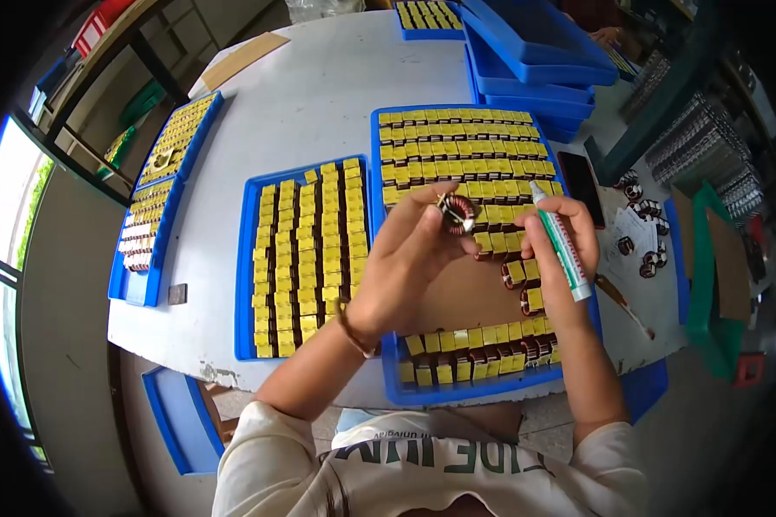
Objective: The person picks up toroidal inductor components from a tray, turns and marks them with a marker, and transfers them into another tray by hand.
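Note:
In my left hand [397, 263] is a small toroidal coil [458, 213] with dark red windings, pinched between thumb and fingers. A white blob shows on the coil's lower right side. My right hand [582, 237] is wrapped round a green and white squeeze tube [562, 250], its narrow white nozzle pointing up and left, apart from the coil. Both hands are above a large blue tray [418, 392] holding rows of yellow-topped coils [457, 138]. Brown board shows in the tray's middle, below the hands.
Left of it lies another blue tray [243, 258] of yellow-topped parts, with more trays [155, 289] at the far left. Stacked blue bins [535, 82] stand at the back right. On the right are a phone [581, 185], a brush [622, 303], loose coils [648, 211] and a green bin [707, 319].

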### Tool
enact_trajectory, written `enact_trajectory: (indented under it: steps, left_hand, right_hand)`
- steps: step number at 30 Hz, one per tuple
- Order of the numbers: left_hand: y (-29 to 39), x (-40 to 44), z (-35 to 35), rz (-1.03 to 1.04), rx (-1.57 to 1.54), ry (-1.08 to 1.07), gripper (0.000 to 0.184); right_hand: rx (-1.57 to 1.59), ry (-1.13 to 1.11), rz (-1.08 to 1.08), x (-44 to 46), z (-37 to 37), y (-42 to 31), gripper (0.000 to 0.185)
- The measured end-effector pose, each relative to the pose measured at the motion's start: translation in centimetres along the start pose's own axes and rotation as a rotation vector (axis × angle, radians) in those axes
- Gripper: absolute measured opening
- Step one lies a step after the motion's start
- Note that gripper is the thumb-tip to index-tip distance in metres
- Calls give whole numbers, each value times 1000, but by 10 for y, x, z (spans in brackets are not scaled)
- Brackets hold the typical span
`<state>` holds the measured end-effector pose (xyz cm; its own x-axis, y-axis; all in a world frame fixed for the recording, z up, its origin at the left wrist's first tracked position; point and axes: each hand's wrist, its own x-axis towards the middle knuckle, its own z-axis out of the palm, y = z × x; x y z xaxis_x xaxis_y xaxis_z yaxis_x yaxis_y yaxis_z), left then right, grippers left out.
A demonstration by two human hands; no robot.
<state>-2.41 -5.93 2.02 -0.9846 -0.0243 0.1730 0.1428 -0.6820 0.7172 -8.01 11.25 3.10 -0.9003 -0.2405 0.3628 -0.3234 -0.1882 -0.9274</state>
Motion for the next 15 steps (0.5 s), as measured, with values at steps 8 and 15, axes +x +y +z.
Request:
enact_trajectory:
  steps: [8,15]
  left_hand:
    - [97,39,-84,162,1206,426,33]
    - [127,46,-178,273,1828,446,16]
  right_hand:
    - [-29,-37,-95,-2,1,0,17]
    - [-58,-52,-127,-2,-1,-3,16]
